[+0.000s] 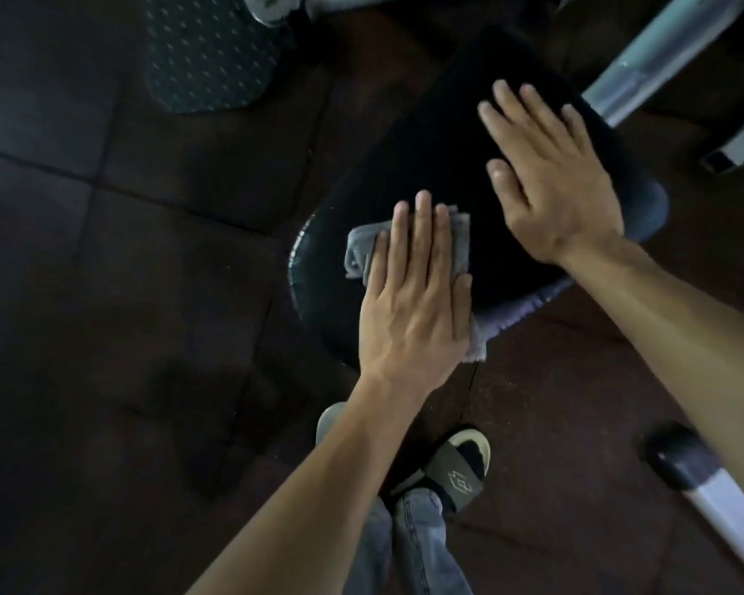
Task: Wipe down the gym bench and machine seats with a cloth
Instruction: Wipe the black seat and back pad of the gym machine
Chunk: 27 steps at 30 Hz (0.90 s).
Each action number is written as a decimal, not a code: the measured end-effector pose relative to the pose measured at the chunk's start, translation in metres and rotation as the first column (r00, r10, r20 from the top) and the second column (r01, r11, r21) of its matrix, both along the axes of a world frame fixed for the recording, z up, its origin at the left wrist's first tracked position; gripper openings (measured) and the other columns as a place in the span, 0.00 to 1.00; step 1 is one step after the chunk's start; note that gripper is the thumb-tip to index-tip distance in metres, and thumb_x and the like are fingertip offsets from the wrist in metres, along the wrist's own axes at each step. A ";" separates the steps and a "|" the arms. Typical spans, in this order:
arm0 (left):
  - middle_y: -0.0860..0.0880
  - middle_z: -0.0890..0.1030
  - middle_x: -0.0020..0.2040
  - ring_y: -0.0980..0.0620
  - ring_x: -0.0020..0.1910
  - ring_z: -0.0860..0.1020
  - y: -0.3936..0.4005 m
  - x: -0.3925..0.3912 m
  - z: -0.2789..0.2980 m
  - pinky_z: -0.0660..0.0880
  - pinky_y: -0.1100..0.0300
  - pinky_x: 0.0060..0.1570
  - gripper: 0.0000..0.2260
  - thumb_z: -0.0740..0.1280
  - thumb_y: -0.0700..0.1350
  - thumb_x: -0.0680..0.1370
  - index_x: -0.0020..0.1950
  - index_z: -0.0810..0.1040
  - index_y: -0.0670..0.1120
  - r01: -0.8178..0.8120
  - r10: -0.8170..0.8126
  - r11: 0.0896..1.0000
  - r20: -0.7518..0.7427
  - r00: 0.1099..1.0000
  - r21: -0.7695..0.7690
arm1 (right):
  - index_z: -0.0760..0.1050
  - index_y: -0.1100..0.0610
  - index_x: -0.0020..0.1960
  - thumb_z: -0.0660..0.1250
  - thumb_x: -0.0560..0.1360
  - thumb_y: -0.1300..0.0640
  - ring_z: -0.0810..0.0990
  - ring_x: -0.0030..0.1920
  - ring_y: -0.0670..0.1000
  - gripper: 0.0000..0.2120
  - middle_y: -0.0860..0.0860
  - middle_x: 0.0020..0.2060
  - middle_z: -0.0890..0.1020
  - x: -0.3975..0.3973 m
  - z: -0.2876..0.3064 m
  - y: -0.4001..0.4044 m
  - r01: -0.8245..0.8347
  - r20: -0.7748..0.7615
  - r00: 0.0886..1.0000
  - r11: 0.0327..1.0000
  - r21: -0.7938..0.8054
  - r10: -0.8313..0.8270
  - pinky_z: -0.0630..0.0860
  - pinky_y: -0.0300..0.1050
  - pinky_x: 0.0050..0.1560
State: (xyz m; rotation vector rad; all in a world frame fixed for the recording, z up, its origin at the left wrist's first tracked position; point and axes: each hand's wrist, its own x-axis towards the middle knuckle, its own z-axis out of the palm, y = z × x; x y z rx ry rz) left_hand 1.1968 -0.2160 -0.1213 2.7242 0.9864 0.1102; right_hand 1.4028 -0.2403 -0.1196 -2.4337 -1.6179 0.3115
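Note:
A black padded machine seat fills the middle of the head view, its worn grey edge toward me. My left hand lies flat with straight fingers on a grey cloth, pressing it onto the seat's near left part. The cloth sticks out past the fingertips and below the palm. My right hand rests flat on the seat's right half, fingers spread and straight, holding nothing.
A pale metal frame tube runs up at the right of the seat. A studded foot plate lies at upper left on the dark rubber floor tiles. My sandalled foot stands below the seat. Another padded bar is at lower right.

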 end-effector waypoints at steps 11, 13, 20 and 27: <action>0.38 0.55 0.84 0.42 0.84 0.53 0.099 0.018 0.005 0.52 0.49 0.82 0.29 0.47 0.53 0.87 0.83 0.49 0.37 -0.338 0.318 0.928 -0.135 0.938 -0.158 | 0.49 0.52 0.83 0.45 0.84 0.50 0.46 0.82 0.49 0.28 0.48 0.83 0.50 -0.003 -0.004 0.003 0.035 0.074 0.997 0.999 -0.038 -0.032 0.46 0.55 0.81; 0.38 0.59 0.83 0.42 0.83 0.57 0.109 0.060 0.003 0.55 0.48 0.81 0.29 0.48 0.53 0.87 0.83 0.51 0.36 -0.338 0.319 0.927 -0.135 0.938 -0.161 | 0.49 0.52 0.83 0.45 0.84 0.49 0.46 0.83 0.49 0.28 0.48 0.83 0.50 0.001 -0.006 0.003 0.020 0.077 0.997 0.999 -0.032 -0.017 0.46 0.55 0.81; 0.37 0.55 0.83 0.42 0.84 0.54 0.075 0.068 0.005 0.53 0.47 0.82 0.29 0.47 0.53 0.87 0.83 0.53 0.37 -0.159 0.159 0.987 -0.068 0.985 0.005 | 0.51 0.55 0.83 0.52 0.83 0.53 0.46 0.82 0.44 0.29 0.47 0.83 0.51 0.023 -0.005 -0.003 -0.032 -0.218 0.975 0.998 0.049 0.042 0.46 0.50 0.82; 0.36 0.54 0.84 0.41 0.84 0.52 0.043 0.072 0.003 0.52 0.45 0.82 0.29 0.46 0.52 0.87 0.83 0.52 0.37 -0.515 0.525 0.851 -0.135 0.840 0.102 | 0.51 0.57 0.82 0.49 0.85 0.50 0.47 0.82 0.47 0.27 0.50 0.83 0.52 0.052 -0.008 -0.025 -0.130 -0.037 0.991 0.991 0.027 0.131 0.48 0.48 0.82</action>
